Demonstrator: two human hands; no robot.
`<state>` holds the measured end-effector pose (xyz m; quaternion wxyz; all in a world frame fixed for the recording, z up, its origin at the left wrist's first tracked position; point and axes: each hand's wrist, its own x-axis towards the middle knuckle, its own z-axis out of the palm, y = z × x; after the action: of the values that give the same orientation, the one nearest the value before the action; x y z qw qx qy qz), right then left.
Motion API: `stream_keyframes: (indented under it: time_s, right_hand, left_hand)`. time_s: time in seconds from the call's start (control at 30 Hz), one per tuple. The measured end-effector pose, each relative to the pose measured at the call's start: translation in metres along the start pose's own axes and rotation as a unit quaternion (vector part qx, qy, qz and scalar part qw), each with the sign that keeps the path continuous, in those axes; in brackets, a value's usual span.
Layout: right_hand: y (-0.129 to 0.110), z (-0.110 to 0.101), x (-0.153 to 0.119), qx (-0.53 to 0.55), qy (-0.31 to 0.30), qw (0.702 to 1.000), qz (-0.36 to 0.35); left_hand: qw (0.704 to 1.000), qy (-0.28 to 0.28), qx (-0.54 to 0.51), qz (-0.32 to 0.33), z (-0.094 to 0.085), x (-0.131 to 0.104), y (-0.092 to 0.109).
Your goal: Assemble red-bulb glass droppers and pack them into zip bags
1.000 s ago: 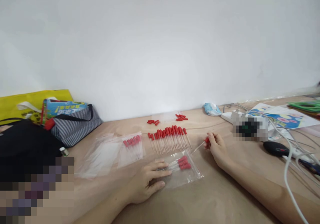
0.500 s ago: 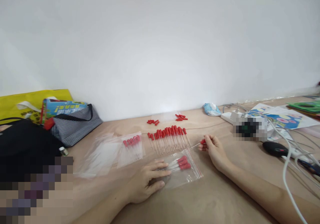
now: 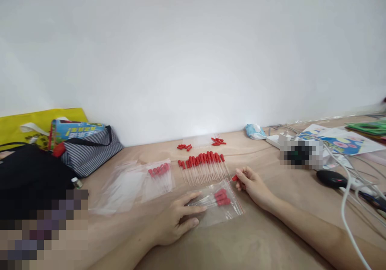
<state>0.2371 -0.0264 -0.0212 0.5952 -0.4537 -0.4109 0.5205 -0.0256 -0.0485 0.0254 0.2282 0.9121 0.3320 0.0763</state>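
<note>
My left hand (image 3: 177, 218) lies on a clear zip bag (image 3: 208, 218), fingers spread, pressing it to the table. Inside that bag are several droppers with red rubber bulbs (image 3: 222, 197). At the bag's red-striped right edge, my right hand (image 3: 250, 183) pinches a dropper by its red bulb (image 3: 234, 178). Its thin tube points left toward the bag's opening; whether the tip is inside I cannot tell. Beyond the bag lies a row of red-bulbed droppers (image 3: 205, 167), side by side. To the left sits another zip bag with several droppers (image 3: 158, 177) in it.
Flat clear bags (image 3: 120, 189) lie at left. Loose red bulbs (image 3: 218, 141) lie near the wall. A striped bag (image 3: 90, 151) and a black bag (image 3: 33, 177) stand far left. Cables (image 3: 346, 205), a black mouse-like object (image 3: 331, 180) and a blue crumpled packet (image 3: 255, 131) are at right.
My right hand has moved left and slightly toward me, bringing the dropper's bulb close to the bag's right edge. My left hand stays on the bag.
</note>
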Motion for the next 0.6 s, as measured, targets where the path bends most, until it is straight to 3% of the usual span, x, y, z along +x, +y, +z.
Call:
stream_keyframes:
  time_s: [0.3,0.6]
  right_hand:
    - [-0.010,0.001,-0.005,-0.019,-0.131,0.990,0.052]
    - [0.003,0.010,-0.008,-0.178,-0.086,0.978,-0.072]
  left_hand:
    - [1.000,0.003,-0.003,0.013,0.000,0.001,-0.001]
    - [1.000,0.013,0.003,0.014,0.000,0.001,-0.001]
